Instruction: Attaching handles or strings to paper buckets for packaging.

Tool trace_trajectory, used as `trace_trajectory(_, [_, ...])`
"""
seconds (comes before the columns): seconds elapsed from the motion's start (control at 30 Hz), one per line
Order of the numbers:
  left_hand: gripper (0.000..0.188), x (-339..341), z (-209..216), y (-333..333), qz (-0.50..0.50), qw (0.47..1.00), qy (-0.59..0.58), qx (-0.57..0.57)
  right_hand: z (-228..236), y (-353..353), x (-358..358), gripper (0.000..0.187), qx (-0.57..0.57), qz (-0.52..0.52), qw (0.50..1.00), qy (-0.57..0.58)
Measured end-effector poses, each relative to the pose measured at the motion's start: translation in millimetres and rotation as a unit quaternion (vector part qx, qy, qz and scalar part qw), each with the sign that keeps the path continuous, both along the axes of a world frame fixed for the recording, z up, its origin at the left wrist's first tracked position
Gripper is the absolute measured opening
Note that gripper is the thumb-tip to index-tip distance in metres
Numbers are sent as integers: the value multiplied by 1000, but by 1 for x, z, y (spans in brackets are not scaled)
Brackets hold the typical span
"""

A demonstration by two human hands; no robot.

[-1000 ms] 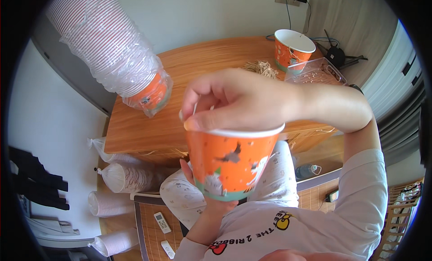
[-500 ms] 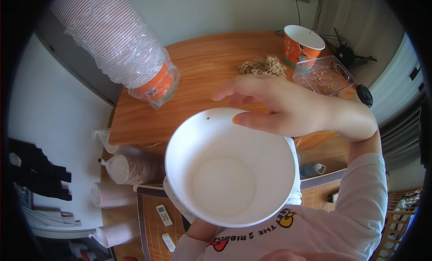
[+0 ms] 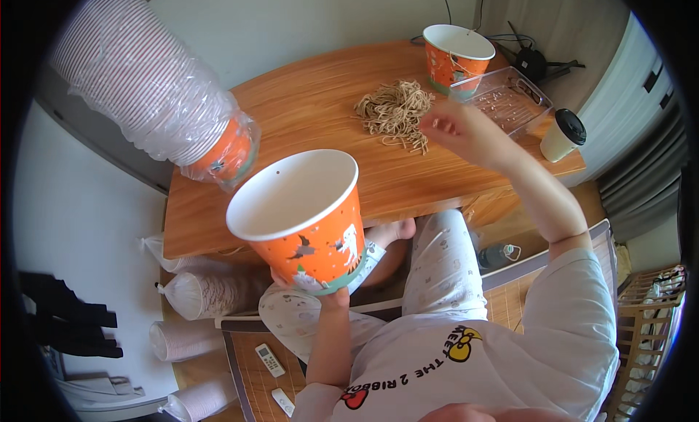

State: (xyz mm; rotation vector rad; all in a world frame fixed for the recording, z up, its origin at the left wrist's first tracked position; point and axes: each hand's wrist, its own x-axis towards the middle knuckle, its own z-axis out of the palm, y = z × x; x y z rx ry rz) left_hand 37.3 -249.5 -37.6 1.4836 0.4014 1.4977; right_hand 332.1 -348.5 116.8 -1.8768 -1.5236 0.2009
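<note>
One tilted orange bucket (image 3: 313,256) rests over the left grip (image 3: 336,300).

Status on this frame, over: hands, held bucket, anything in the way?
Left hand holding orange bucket from below, mouth up. Right hand by tan cord pile, fingers curled, contact unclear. Transparent tray close by right wrist.

Soft, moderately bright light; glints on the plastic wrap (image 3: 171,94) at upper left; slight blur on the right hand (image 3: 464,131); black corners, bowed edges.
</note>
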Motion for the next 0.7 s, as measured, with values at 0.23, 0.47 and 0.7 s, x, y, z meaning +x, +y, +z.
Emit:
trace_trajectory(0.23, [131,8,-24,7,33,999,11,28,-61,-6,13,16,-19,-21,999,23])
trace_trajectory(0.47, [123,11,-41,13,94,991,40,86,-85,31,-5,32,-6,-36,975,-217])
trace_trajectory(0.7, [122,7,-58,23,57,993,54,86,-88,21,-37,37,16,-28,970,-242])
